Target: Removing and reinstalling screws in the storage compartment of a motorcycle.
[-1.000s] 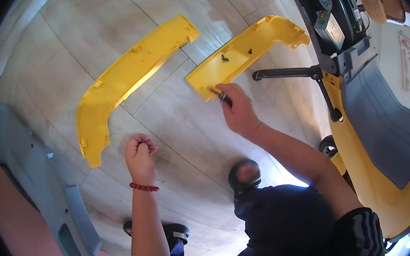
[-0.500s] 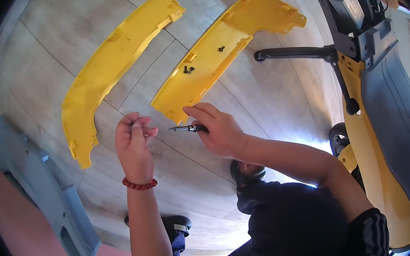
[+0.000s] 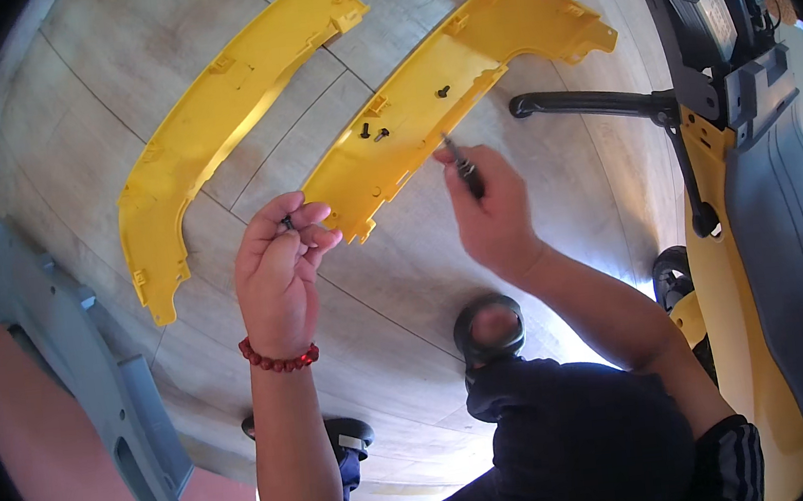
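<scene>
My left hand (image 3: 279, 273), with a red bead bracelet at the wrist, pinches a small black screw (image 3: 288, 223) between thumb and finger. It is beside the lower end of the right-hand yellow panel (image 3: 405, 118). In that panel's hollow lie several dark screws (image 3: 365, 131). My right hand (image 3: 495, 206) is closed around the dark handle of a screwdriver (image 3: 465, 173). The tool's tip points up and left, near the panel's right edge, and is slightly blurred. Left of it, a second curved yellow panel (image 3: 213, 133) lies on the floor.
A grey plastic body part (image 3: 91, 371) leans at the left. At the right stands a yellow and grey scooter-like machine (image 3: 794, 258), its black stand leg (image 3: 592, 103) reaching toward the panels. My feet in dark sandals (image 3: 488, 329) are on the wood-look floor (image 3: 398, 309).
My right hand has moved right and up with the screwdriver, away from my left hand; the tool has swung to point more upward. My left hand has shifted slightly right and up.
</scene>
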A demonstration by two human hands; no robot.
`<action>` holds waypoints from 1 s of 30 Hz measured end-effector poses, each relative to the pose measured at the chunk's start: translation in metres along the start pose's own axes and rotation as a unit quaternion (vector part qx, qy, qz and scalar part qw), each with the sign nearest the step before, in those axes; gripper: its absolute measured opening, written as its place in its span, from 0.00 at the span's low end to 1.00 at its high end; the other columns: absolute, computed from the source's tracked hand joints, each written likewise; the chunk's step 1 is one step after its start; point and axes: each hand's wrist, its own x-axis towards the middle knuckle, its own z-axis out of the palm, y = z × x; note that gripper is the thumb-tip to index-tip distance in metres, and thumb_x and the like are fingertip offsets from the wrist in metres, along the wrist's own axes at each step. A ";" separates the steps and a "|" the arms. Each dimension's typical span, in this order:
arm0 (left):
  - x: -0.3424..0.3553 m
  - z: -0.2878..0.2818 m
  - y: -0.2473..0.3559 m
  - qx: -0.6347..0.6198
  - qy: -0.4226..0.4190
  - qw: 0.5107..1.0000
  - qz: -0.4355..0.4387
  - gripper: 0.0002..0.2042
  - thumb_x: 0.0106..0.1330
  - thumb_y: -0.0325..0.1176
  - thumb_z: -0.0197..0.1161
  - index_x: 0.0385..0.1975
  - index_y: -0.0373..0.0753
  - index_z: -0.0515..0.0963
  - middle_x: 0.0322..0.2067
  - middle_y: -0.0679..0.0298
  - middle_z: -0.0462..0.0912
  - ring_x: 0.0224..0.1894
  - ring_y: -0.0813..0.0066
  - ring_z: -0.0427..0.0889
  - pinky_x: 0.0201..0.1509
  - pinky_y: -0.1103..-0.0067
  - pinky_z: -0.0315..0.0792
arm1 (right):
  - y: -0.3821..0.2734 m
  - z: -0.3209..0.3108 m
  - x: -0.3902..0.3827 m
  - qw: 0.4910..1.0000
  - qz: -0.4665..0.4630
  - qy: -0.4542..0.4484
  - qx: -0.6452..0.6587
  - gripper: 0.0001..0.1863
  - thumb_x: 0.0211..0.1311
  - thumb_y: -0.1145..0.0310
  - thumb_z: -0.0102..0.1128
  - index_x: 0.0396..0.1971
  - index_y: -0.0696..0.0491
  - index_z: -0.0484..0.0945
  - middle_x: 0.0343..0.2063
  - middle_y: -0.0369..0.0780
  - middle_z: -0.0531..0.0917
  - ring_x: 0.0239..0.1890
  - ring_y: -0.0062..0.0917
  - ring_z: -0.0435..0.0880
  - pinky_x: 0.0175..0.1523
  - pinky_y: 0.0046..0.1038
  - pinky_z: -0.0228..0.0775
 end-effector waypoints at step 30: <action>0.003 0.014 0.011 -0.001 -0.072 0.997 0.003 0.11 0.67 0.26 0.44 0.47 0.35 0.69 0.45 0.56 0.76 0.38 0.76 0.80 0.49 0.73 0.73 | 0.036 -0.007 -0.021 0.989 0.149 -0.013 -0.015 0.07 0.58 0.72 0.54 0.32 0.60 0.76 0.19 0.44 0.76 0.21 0.26 0.73 0.28 0.26 0.65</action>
